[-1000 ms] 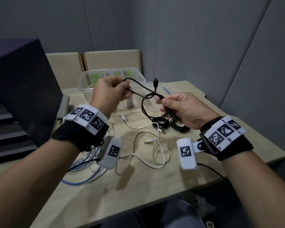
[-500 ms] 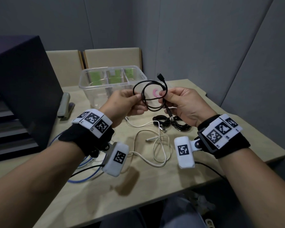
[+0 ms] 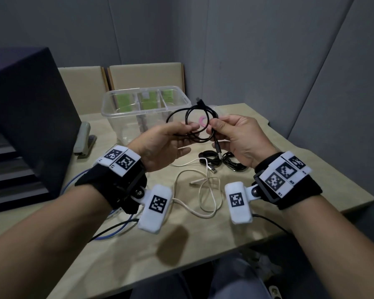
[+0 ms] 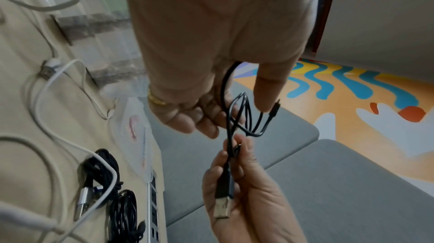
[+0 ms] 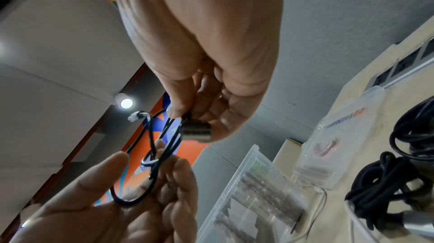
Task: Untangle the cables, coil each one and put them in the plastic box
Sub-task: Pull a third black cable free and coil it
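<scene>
A thin black USB cable (image 3: pixel 195 117) hangs in a few loops between both hands, above the table and just in front of the clear plastic box (image 3: pixel 125 104). My left hand (image 3: pixel 190 134) pinches the loops on their left side (image 4: pixel 244 117). Thumb and fingers of my right hand (image 3: pixel 214 130) pinch the cable near its USB-A plug (image 4: pixel 222 208), which hangs down over the palm. The small plug (image 3: pixel 200 102) sticks up from the top of the coil. A loose white cable (image 3: pixel 203 190) sprawls on the table under the hands.
Two bundled black cables (image 3: pixel 209 157) lie on the table below my right hand. A blue cable (image 3: pixel 73 182) lies at the left, a stapler (image 3: pixel 83 139) beside a large dark box (image 3: pixel 26 117). A clear bag with a pink ring (image 3: pixel 203 121) lies by the plastic box.
The left hand has come in towards the right hand, closing the open cable into small stacked loops. Both hands now hold the coil close together.
</scene>
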The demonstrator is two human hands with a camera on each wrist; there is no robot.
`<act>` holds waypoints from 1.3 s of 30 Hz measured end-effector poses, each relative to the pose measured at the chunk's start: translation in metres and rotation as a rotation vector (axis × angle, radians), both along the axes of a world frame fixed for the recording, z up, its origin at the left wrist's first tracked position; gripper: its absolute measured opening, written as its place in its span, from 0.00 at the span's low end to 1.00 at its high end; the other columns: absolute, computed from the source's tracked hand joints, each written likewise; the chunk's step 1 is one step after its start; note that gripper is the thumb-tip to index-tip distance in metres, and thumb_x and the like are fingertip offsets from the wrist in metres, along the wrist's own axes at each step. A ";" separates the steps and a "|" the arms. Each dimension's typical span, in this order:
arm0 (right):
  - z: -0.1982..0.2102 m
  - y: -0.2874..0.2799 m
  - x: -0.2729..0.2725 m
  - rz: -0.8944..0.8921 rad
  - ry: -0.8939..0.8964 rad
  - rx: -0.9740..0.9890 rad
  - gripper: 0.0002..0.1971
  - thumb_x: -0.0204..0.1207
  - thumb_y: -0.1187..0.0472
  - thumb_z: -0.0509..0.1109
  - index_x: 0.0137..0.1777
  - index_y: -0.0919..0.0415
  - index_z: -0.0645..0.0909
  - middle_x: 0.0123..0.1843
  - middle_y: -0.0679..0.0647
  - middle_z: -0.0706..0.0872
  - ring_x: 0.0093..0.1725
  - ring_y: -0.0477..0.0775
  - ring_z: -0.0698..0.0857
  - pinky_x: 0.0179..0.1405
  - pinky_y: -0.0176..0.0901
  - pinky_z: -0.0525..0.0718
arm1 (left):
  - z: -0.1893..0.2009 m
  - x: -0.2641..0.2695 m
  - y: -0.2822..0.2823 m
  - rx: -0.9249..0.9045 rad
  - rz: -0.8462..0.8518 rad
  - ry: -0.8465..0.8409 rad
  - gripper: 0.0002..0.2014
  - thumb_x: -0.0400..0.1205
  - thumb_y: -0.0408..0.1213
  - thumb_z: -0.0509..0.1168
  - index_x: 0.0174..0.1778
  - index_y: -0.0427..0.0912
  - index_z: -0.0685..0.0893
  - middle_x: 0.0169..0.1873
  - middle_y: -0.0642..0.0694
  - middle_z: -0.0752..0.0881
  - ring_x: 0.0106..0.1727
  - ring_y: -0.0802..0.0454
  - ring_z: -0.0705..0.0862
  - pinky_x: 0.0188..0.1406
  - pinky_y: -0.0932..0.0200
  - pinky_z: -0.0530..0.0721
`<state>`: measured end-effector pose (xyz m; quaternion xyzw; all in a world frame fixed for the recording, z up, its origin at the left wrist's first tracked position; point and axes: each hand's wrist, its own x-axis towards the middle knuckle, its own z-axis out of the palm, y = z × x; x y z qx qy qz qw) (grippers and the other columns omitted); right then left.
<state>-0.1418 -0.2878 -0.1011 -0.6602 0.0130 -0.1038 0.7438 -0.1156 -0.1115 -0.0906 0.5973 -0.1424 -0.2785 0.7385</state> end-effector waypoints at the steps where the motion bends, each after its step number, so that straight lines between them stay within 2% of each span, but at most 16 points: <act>1: -0.001 0.001 0.000 0.002 0.005 -0.003 0.07 0.77 0.65 0.71 0.51 0.69 0.84 0.34 0.55 0.87 0.28 0.48 0.83 0.24 0.39 0.82 | -0.001 0.001 -0.002 -0.018 0.027 -0.011 0.04 0.74 0.36 0.65 0.43 0.45 0.83 0.38 0.50 0.87 0.45 0.56 0.84 0.50 0.59 0.74; 3: -0.002 0.002 0.000 0.003 0.013 -0.001 0.09 0.76 0.64 0.72 0.52 0.69 0.83 0.35 0.56 0.87 0.30 0.48 0.84 0.25 0.40 0.83 | -0.002 0.001 -0.005 -0.042 0.067 -0.009 0.04 0.78 0.33 0.65 0.41 0.47 0.81 0.36 0.49 0.85 0.42 0.56 0.84 0.45 0.61 0.75; 6: -0.002 0.003 0.001 -0.010 0.001 0.009 0.05 0.76 0.65 0.72 0.48 0.67 0.84 0.34 0.56 0.87 0.29 0.48 0.84 0.26 0.41 0.83 | -0.003 0.002 -0.008 -0.011 0.042 0.029 0.07 0.79 0.32 0.64 0.37 0.48 0.79 0.32 0.51 0.85 0.39 0.56 0.84 0.42 0.61 0.78; 9: -0.002 0.004 0.002 -0.026 -0.016 0.021 0.09 0.76 0.66 0.72 0.51 0.72 0.84 0.33 0.55 0.87 0.29 0.48 0.84 0.25 0.41 0.83 | -0.006 0.002 -0.014 0.036 0.100 0.089 0.10 0.77 0.24 0.65 0.33 0.41 0.81 0.29 0.49 0.81 0.31 0.57 0.82 0.30 0.65 0.84; 10: -0.002 0.005 0.003 -0.026 -0.020 0.031 0.11 0.76 0.66 0.72 0.53 0.74 0.83 0.33 0.56 0.87 0.29 0.48 0.84 0.26 0.41 0.83 | -0.006 0.001 -0.015 0.040 0.129 0.096 0.07 0.76 0.22 0.66 0.37 0.38 0.80 0.31 0.47 0.79 0.28 0.57 0.82 0.26 0.66 0.83; 12: -0.002 0.006 0.002 -0.021 -0.025 0.048 0.12 0.76 0.66 0.72 0.55 0.75 0.82 0.35 0.57 0.87 0.31 0.49 0.85 0.27 0.40 0.83 | -0.008 0.003 -0.017 0.069 0.166 0.069 0.10 0.76 0.20 0.66 0.46 0.37 0.75 0.34 0.44 0.75 0.26 0.58 0.82 0.21 0.68 0.81; 15: 0.000 0.007 0.001 -0.035 -0.039 0.067 0.04 0.76 0.67 0.71 0.47 0.68 0.83 0.34 0.57 0.87 0.30 0.48 0.85 0.27 0.39 0.83 | -0.007 0.001 -0.012 0.108 0.075 0.006 0.11 0.75 0.19 0.66 0.39 0.39 0.76 0.30 0.44 0.80 0.26 0.57 0.81 0.23 0.68 0.81; 16: 0.002 0.006 0.001 -0.048 -0.046 0.077 0.01 0.76 0.67 0.71 0.44 0.65 0.83 0.34 0.57 0.86 0.29 0.49 0.84 0.27 0.39 0.83 | -0.008 0.000 -0.010 0.113 0.033 0.003 0.12 0.74 0.18 0.66 0.40 0.40 0.75 0.29 0.43 0.81 0.24 0.56 0.80 0.24 0.66 0.80; 19: 0.006 0.003 0.002 -0.065 -0.067 0.107 0.04 0.77 0.67 0.70 0.41 0.62 0.83 0.33 0.57 0.85 0.29 0.50 0.82 0.28 0.39 0.83 | -0.012 -0.002 -0.003 0.193 -0.089 -0.023 0.16 0.70 0.19 0.70 0.45 0.41 0.76 0.30 0.39 0.84 0.24 0.52 0.78 0.22 0.64 0.76; 21: 0.008 0.001 0.002 -0.057 -0.073 0.113 0.03 0.77 0.67 0.70 0.42 0.63 0.83 0.33 0.56 0.85 0.30 0.51 0.82 0.28 0.39 0.83 | -0.014 -0.002 0.000 0.357 -0.178 -0.160 0.11 0.69 0.21 0.71 0.42 0.38 0.81 0.28 0.45 0.85 0.27 0.54 0.79 0.23 0.66 0.75; 23: 0.008 0.001 0.002 -0.050 -0.076 0.116 0.03 0.77 0.67 0.70 0.42 0.63 0.83 0.32 0.56 0.85 0.30 0.52 0.82 0.29 0.39 0.83 | -0.014 -0.002 0.000 0.486 -0.171 -0.281 0.08 0.71 0.20 0.72 0.37 0.37 0.83 0.25 0.48 0.84 0.27 0.55 0.79 0.25 0.67 0.76; 25: 0.007 0.000 0.002 -0.035 -0.069 0.126 0.04 0.79 0.67 0.68 0.42 0.64 0.82 0.32 0.56 0.85 0.30 0.51 0.82 0.28 0.38 0.84 | -0.015 -0.001 0.001 0.508 -0.099 -0.320 0.09 0.72 0.19 0.71 0.34 0.36 0.81 0.23 0.48 0.84 0.26 0.54 0.81 0.26 0.66 0.80; 28: 0.008 -0.003 0.002 -0.011 -0.037 0.141 0.04 0.79 0.66 0.67 0.44 0.64 0.82 0.32 0.55 0.84 0.29 0.50 0.83 0.26 0.37 0.84 | -0.015 0.000 0.001 0.425 0.051 -0.270 0.11 0.74 0.18 0.68 0.33 0.36 0.76 0.27 0.43 0.84 0.28 0.51 0.86 0.29 0.63 0.87; 31: 0.008 -0.004 0.000 0.025 -0.025 0.147 0.05 0.80 0.67 0.66 0.44 0.65 0.81 0.32 0.56 0.85 0.30 0.50 0.84 0.27 0.38 0.85 | -0.018 0.005 0.000 0.292 0.219 -0.235 0.14 0.77 0.17 0.65 0.32 0.37 0.71 0.29 0.38 0.81 0.31 0.49 0.88 0.27 0.63 0.86; 34: 0.008 -0.001 -0.002 0.068 -0.021 0.152 0.05 0.81 0.68 0.64 0.45 0.66 0.80 0.34 0.58 0.84 0.30 0.51 0.84 0.28 0.38 0.86 | -0.021 0.007 -0.005 0.169 0.317 -0.185 0.13 0.80 0.19 0.63 0.35 0.39 0.69 0.33 0.37 0.81 0.35 0.49 0.90 0.33 0.62 0.89; 39: 0.005 -0.001 -0.002 0.078 -0.002 0.124 0.05 0.81 0.68 0.64 0.46 0.66 0.80 0.34 0.59 0.83 0.29 0.50 0.83 0.27 0.38 0.85 | -0.016 0.012 -0.008 -0.227 0.451 -0.011 0.12 0.82 0.20 0.59 0.37 0.39 0.68 0.36 0.37 0.82 0.36 0.47 0.89 0.37 0.60 0.90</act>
